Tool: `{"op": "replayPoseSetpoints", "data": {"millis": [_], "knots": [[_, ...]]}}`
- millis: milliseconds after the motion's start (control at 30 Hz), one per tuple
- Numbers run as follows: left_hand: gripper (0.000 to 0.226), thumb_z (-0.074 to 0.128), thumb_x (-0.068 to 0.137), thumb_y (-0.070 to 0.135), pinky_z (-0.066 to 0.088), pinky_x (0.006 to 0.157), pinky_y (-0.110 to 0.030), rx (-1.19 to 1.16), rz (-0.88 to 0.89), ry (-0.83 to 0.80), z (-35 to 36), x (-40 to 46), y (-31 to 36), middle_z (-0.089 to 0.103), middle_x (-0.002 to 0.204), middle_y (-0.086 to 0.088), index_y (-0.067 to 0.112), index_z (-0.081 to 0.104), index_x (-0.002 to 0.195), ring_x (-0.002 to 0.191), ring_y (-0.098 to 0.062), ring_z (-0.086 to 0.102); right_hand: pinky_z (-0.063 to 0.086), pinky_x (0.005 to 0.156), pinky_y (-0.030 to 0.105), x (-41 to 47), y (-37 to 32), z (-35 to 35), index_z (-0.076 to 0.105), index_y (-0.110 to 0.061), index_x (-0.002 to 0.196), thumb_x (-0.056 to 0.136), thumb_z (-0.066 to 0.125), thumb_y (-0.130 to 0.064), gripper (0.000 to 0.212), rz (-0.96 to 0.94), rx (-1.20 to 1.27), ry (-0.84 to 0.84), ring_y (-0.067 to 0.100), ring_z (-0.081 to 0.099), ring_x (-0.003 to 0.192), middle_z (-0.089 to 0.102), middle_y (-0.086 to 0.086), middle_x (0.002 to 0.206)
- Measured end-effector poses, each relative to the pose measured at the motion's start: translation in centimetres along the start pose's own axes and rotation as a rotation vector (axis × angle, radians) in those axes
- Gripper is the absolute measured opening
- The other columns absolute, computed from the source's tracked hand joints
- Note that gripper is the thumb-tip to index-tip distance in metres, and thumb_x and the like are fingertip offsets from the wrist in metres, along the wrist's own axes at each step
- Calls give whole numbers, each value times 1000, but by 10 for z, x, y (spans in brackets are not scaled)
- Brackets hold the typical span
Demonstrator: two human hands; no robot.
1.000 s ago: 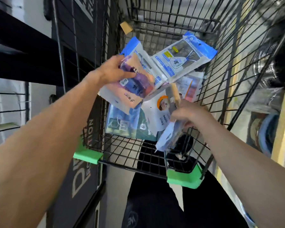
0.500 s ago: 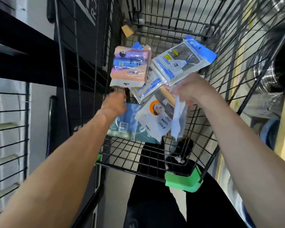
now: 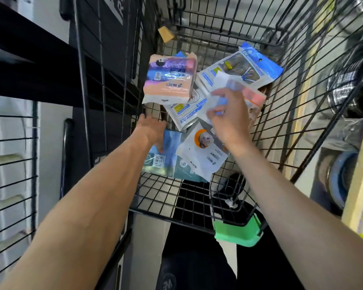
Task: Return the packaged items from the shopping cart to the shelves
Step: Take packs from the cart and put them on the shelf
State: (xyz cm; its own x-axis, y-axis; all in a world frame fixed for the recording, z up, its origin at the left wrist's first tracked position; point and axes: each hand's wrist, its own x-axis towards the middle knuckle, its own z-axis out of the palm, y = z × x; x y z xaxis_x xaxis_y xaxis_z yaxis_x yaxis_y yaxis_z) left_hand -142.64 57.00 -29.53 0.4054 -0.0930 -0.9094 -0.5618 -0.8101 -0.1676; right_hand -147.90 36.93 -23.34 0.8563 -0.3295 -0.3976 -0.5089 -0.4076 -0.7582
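1. The right hand [image 3: 228,120] has its grip closed around a blurred pale packet with a pink end [image 3: 237,91], held above the pile.
2. The left hand [image 3: 153,130] reaches low into the shopping cart [image 3: 302,97], fingers on a light blue packet [image 3: 168,151]; whether that grip is closed I cannot tell.
3. Beside it lie a white pouch with an orange circle [image 3: 201,155], a peach and purple packet [image 3: 170,78] and a blue-topped bag [image 3: 245,68].
4. A black shelf [image 3: 29,65] stands to the left.
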Motion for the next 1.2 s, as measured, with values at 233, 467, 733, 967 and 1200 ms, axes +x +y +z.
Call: {"op": "replayPoseSetpoints", "data": {"millis": [233,467,733,967,1200], "knots": [[93,83,69,54,29,112,-51,-28,56,-11,0,-4,3,45,143,-10,19,37,141,129,-35,51,58,79,40,-54,18,36,68,-26,98,76,69,5,37,71,83,-148,17,64,68,65,6,106],[83,92,60,40,53,94,-40,-242,102,-87,-20,-33,-16,63,128,-7,16,57,130,109,-31,64,54,80,27,-79,33,32,67,-22,94,80,68,5,31,288,193,-135,17,65,81,67,1,97],[67,90,68,32,48,96,-34,-296,195,20,-109,-130,-59,68,115,-4,19,63,128,104,-25,61,54,82,33,-82,7,20,62,0,118,74,81,4,48,390,421,-51,19,63,83,64,10,105],[39,88,53,44,44,71,-33,-407,368,179,-199,-259,-91,66,77,-10,24,70,81,69,-15,52,59,72,23,-97,-56,-29,64,-17,112,76,85,-15,41,295,728,-68,1,72,84,75,-10,99],[34,92,55,36,44,72,-31,-453,416,345,-243,-311,-71,70,75,-1,30,72,82,68,-8,54,58,82,39,-114,-74,-126,68,-15,112,74,82,-1,43,176,856,-61,20,73,101,78,1,105]]}}
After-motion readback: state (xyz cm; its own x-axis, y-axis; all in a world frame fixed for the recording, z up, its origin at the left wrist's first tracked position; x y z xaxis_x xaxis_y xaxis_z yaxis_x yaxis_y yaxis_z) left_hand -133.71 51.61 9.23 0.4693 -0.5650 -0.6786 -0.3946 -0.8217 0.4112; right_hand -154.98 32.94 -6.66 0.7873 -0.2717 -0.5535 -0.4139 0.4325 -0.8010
